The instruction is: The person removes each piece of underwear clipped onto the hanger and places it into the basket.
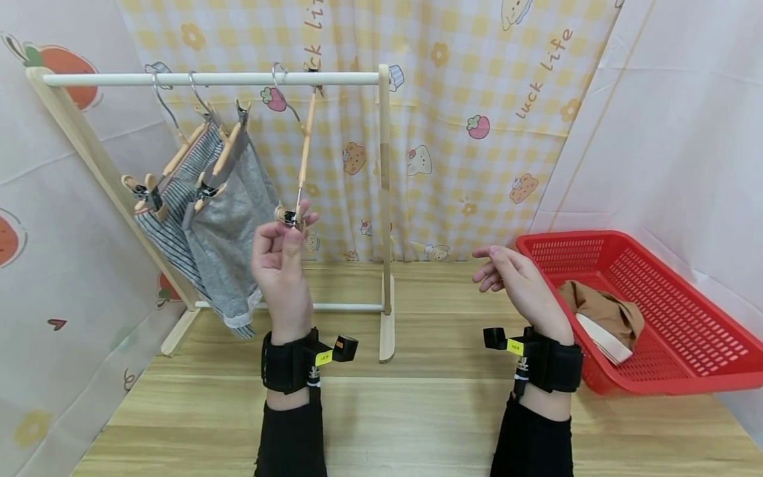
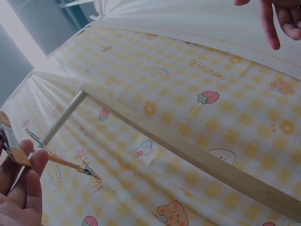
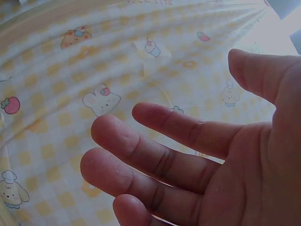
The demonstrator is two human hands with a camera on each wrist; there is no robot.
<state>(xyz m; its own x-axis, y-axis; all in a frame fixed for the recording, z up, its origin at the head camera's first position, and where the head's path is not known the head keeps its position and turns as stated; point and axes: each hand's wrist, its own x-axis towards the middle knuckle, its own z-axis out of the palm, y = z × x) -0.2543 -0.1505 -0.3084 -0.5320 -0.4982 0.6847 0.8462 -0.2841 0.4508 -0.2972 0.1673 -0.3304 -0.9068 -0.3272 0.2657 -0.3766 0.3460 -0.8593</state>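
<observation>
Close-up of the right hand (image 3: 244, 165) with slightly parted fingers (image 3: 141, 146), before a yellow-and-white checked curtain (image 3: 47, 127) with strawberry and animal prints.

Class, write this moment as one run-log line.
Left hand holds clip of bare hanger | right hand empty, near red basket | rack bears gray garment, striped garment | red basket holds brown garment

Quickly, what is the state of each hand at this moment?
Left hand: holding the clip at the near end of a bare hanger.
Right hand: open, holding nothing.
</observation>
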